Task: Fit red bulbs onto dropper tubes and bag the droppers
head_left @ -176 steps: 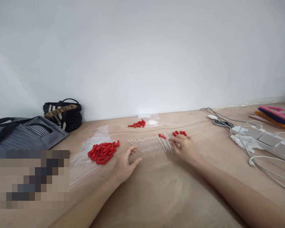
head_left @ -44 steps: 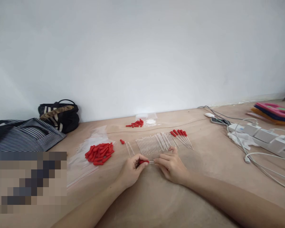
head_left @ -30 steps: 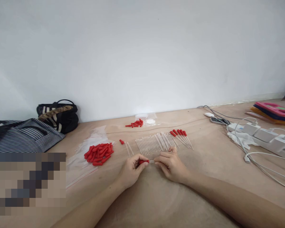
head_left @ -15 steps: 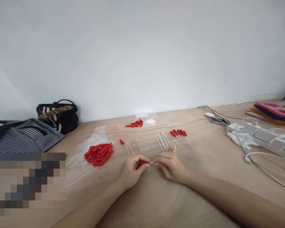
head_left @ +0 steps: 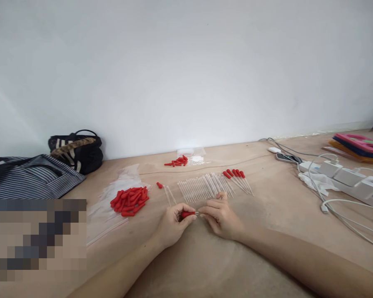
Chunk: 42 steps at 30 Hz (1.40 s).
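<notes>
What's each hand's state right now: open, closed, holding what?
Left hand: closed, holding a red, bulb-shaped, rubbery-looking cap.
Right hand: closed, holding a thin, clear, glass-like tube.

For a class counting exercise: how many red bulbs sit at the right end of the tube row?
5 red bulbs: two close together at the group's left, three at its right. None there seems hidden; the left hand holds another bulb.

Bulb pile (head_left: pixel 129 200) — left of tube row (head_left: pixel 202 187)
</notes>
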### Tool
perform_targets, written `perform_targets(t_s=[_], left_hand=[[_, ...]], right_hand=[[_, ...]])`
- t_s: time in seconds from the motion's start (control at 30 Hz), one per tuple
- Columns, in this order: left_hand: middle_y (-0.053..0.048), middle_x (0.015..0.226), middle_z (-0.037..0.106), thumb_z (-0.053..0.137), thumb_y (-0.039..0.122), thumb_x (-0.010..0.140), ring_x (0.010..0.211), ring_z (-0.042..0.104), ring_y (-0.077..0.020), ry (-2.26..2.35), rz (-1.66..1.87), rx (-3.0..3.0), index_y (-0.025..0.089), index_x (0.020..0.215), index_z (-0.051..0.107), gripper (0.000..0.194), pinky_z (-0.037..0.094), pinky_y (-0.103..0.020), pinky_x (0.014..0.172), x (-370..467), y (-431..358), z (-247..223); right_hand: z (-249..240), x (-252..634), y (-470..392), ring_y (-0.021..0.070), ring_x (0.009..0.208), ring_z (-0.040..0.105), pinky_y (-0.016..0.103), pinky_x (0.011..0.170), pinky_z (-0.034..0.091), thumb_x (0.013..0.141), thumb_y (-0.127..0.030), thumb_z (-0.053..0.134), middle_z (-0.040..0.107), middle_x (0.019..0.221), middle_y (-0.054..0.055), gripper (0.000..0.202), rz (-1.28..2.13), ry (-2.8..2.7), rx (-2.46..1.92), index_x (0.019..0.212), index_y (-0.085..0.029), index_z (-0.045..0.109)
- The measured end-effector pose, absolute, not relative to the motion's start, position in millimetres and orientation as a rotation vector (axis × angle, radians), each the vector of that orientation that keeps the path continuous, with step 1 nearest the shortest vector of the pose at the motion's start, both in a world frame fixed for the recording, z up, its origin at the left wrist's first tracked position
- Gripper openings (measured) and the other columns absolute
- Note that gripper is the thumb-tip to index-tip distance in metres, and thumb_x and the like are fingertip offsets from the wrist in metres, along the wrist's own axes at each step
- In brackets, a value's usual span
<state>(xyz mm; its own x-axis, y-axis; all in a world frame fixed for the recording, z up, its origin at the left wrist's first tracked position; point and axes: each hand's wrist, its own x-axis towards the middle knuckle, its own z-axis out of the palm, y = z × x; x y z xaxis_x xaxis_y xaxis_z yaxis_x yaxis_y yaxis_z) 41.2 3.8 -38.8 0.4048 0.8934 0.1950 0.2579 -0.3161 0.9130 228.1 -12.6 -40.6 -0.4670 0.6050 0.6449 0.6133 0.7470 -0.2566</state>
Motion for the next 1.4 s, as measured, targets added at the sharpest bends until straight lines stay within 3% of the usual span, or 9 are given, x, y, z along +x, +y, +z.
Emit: perform_targets(t_s=[0.23,0.43,0.6,0.77,0.93,1.17,1.33,1.4], left_hand=[[-0.002,0.074,0.062,0.061,0.027,0.072,0.07,0.057,-0.0149,0.984,0.899,1.736,0.015,0.085,0.058,0.018,0.046,-0.026,0.065,42,5,-37],[-0.002,0.086,0.056,0.068,0.024,0.063,0.077,0.055,-0.0153,1.05,1.021,1.732,0.019,0.109,0.047,0.05,0.046,-0.031,0.074,38,3,-28],[-0.002,0.085,0.053,0.062,0.027,0.068,0.073,0.053,-0.0144,1.151,1.034,1.788,0.019,0.105,0.049,0.04,0.045,-0.031,0.073,22,4,-23],[-0.002,0.082,0.054,0.06,0.028,0.068,0.073,0.054,-0.0146,1.185,1.047,1.755,0.019,0.101,0.05,0.036,0.045,-0.031,0.074,13,4,-21],[-0.002,0.081,0.054,0.059,0.029,0.068,0.072,0.054,-0.0148,1.201,1.011,1.74,0.019,0.097,0.051,0.031,0.046,-0.03,0.072,7,4,-23],[-0.002,0.08,0.057,0.057,0.029,0.072,0.073,0.055,-0.0163,1.221,0.963,1.848,0.019,0.089,0.056,0.02,0.047,-0.029,0.07,1,8,-28],[-0.001,0.071,0.057,0.053,0.031,0.074,0.062,0.053,-0.0152,1.323,0.934,2.106,0.02,0.084,0.059,0.016,0.045,-0.026,0.058,2,5,-23],[-0.002,0.074,0.06,0.052,0.033,0.075,0.065,0.054,-0.0169,1.411,0.991,2.272,0.021,0.08,0.061,0.016,0.045,-0.028,0.062,1,6,-19]], right_hand=[[-41,226,-12,0.0103,0.063,0.051,0.032,0.075,0.024,0.084,-0.018,0.04,0.06,0.068,-0.001,0.019,0.025,-2.175,-0.912,0.085,-0.019,0.059],[-29,250,2,0.0128,0.067,0.052,0.031,0.075,0.03,0.084,-0.018,0.04,0.06,0.073,0.003,0.02,-0.023,-2.079,-0.993,0.09,-0.018,0.059],[-25,308,27,0.0163,0.069,0.054,0.028,0.065,0.035,0.081,-0.023,0.037,0.061,0.082,0.008,0.028,-0.02,-1.643,-1.507,0.093,-0.016,0.061],[-31,329,44,0.0182,0.07,0.054,0.03,0.066,0.027,0.078,-0.023,0.041,0.061,0.071,0.006,0.025,-0.119,-1.519,-1.935,0.075,-0.018,0.065],[-39,318,53,0.0166,0.066,0.053,0.028,0.061,0.023,0.079,-0.02,0.04,0.061,0.07,0.006,0.027,-0.141,-1.6,-1.977,0.067,-0.017,0.064],[-42,317,56,0.0189,0.072,0.054,0.03,0.062,0.025,0.081,-0.02,0.039,0.061,0.074,0.008,0.028,-0.116,-1.623,-1.987,0.07,-0.017,0.065],[-43,318,56,0.0184,0.073,0.053,0.034,0.068,0.026,0.082,-0.025,0.039,0.061,0.08,0.008,0.027,-0.104,-1.612,-2.063,0.077,-0.018,0.064],[-42,319,56,0.0179,0.073,0.053,0.035,0.071,0.025,0.081,-0.029,0.041,0.061,0.082,0.007,0.026,-0.098,-1.578,-2.101,0.082,-0.019,0.064]])
